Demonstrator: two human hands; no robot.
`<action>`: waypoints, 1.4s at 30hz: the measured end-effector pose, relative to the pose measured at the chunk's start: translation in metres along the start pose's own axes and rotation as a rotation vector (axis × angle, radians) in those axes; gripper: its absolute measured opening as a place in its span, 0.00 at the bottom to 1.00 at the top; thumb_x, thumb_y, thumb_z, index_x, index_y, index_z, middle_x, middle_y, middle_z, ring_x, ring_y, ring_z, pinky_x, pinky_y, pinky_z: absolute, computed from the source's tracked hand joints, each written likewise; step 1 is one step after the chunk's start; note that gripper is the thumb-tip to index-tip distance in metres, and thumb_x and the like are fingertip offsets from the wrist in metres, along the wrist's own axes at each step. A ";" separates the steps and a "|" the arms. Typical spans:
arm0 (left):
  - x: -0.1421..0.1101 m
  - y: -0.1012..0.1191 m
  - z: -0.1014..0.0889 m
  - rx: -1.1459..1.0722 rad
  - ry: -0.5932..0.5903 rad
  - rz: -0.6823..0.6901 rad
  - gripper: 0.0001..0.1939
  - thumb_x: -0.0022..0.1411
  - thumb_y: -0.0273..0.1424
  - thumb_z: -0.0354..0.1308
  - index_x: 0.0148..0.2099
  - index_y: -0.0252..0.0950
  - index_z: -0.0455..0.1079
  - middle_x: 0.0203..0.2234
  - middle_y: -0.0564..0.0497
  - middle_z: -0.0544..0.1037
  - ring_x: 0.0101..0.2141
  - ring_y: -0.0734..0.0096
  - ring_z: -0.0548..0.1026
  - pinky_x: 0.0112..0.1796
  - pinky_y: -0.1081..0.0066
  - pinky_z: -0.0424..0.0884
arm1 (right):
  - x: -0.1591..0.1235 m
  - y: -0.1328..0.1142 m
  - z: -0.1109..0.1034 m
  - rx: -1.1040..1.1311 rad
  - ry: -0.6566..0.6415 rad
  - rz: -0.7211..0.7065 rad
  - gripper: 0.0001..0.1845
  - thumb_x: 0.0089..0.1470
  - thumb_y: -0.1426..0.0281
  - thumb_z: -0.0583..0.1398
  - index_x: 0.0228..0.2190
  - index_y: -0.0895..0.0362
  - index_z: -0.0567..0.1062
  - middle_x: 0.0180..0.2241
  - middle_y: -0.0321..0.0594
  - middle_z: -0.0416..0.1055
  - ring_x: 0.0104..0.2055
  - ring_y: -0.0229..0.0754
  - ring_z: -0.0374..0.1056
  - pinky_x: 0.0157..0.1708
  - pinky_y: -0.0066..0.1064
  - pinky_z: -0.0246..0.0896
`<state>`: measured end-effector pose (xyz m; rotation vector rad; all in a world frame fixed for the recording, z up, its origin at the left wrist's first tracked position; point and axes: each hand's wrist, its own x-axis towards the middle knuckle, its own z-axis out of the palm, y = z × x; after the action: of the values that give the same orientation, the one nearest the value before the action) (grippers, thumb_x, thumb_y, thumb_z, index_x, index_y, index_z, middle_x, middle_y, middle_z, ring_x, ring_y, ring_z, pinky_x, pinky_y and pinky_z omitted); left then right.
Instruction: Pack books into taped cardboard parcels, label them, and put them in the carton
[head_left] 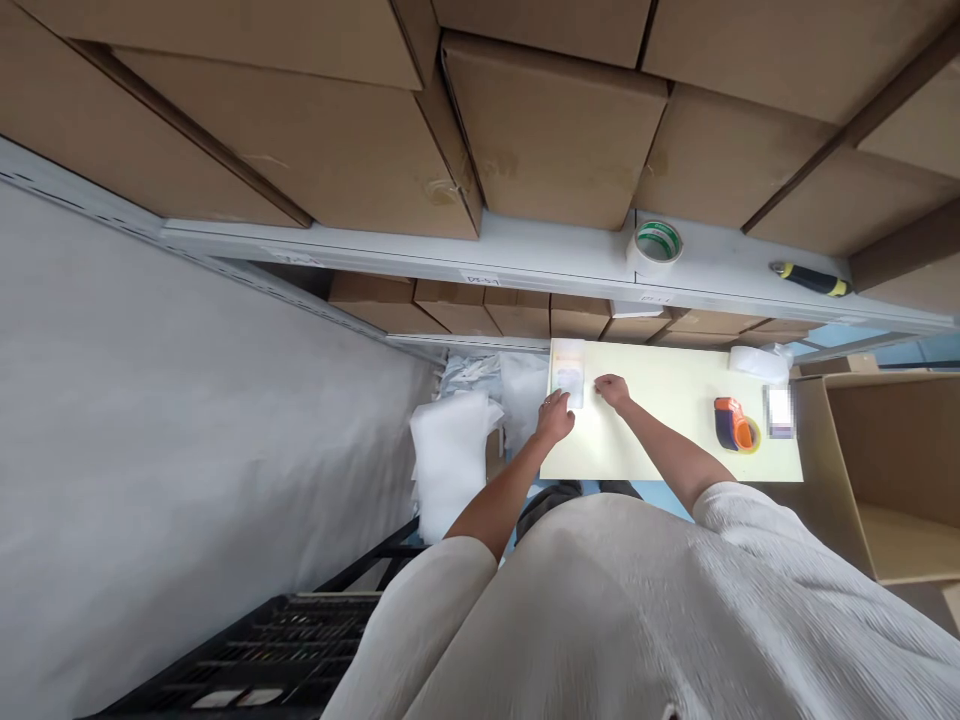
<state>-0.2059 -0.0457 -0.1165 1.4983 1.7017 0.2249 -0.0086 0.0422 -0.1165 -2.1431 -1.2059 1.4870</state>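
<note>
One flat packet (568, 375), pale, with a faintly coloured patch, lying at the left end of the yellow tabletop (637, 455); left hand (556, 418), fingers at the packet's near edge, whether pinching it or merely resting there cannot be told; right hand (613, 390), above the tabletop just right of the packet, fingers curled in, any small thing within them not visible; handling, as judged: light, thin, probably limp and a little slippery if the skin is plastic film; contents unclear, hence possible creasing; best hold, both long edges, or near edge with a palm beneath; also listed: one orange-and-dark tape dispenser (731, 425), towards the tabletop's right end; white foam-like sheets (450, 455), off the tabletop's left side.
</note>
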 end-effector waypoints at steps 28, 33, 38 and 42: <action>-0.131 0.117 0.102 -0.001 0.288 -0.007 0.29 0.69 0.27 0.54 0.71 0.35 0.68 0.72 0.38 0.68 0.72 0.50 0.65 0.72 0.52 0.61 | -0.100 0.098 -0.152 -0.056 -0.194 -0.321 0.07 0.51 0.74 0.64 0.34 0.55 0.81 0.35 0.41 0.82 0.35 0.42 0.78 0.38 0.31 0.72; -0.187 0.114 0.120 -0.024 0.369 -0.043 0.29 0.70 0.27 0.54 0.72 0.36 0.67 0.73 0.37 0.67 0.74 0.50 0.62 0.72 0.50 0.60 | -0.120 0.108 -0.137 -0.123 -0.305 -0.425 0.07 0.51 0.73 0.62 0.33 0.54 0.81 0.35 0.40 0.82 0.35 0.42 0.77 0.43 0.34 0.73; -0.245 0.097 0.117 -0.107 0.520 -0.167 0.29 0.70 0.29 0.56 0.71 0.38 0.68 0.72 0.39 0.68 0.73 0.50 0.64 0.72 0.49 0.61 | -0.155 0.096 -0.089 -0.192 -0.464 -0.564 0.07 0.51 0.72 0.62 0.33 0.54 0.81 0.33 0.39 0.81 0.35 0.42 0.77 0.45 0.36 0.73; -0.298 0.074 0.119 -0.161 0.656 -0.253 0.31 0.69 0.29 0.57 0.73 0.41 0.66 0.72 0.41 0.69 0.73 0.51 0.64 0.73 0.49 0.59 | -0.196 0.088 -0.038 -0.276 -0.616 -0.700 0.08 0.54 0.71 0.61 0.35 0.54 0.82 0.34 0.39 0.82 0.37 0.44 0.77 0.46 0.35 0.73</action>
<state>-0.0899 -0.3343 -0.0086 1.1354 2.2974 0.7613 0.0410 -0.1504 -0.0282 -1.1416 -2.1784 1.7224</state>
